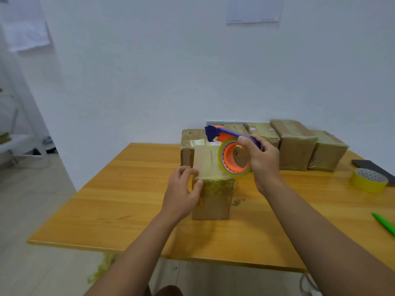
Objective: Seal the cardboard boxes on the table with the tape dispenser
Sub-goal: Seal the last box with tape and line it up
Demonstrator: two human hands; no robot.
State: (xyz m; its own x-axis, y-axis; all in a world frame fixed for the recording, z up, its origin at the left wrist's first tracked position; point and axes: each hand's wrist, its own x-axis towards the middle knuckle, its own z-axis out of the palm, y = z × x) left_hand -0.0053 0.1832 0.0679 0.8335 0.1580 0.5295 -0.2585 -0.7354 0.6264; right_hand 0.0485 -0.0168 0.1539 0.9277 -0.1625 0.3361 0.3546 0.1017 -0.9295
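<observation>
Head view: a small cardboard box (pixel 211 189) is being steadied near the middle of the wooden table (pixel 128 189) by the left hand (pixel 181 193), fingers curled round its top left edge — while the tape dispenser (pixel 230 146) is being gripped by the right hand (pixel 260 161), its roll held just over the box top. More boxes (pixel 297 144) are standing behind.

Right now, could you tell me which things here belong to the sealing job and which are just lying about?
In use: tape dispenser, front box, boxes behind.
Lying about: yellow tape roll, green pen, black phone.
</observation>
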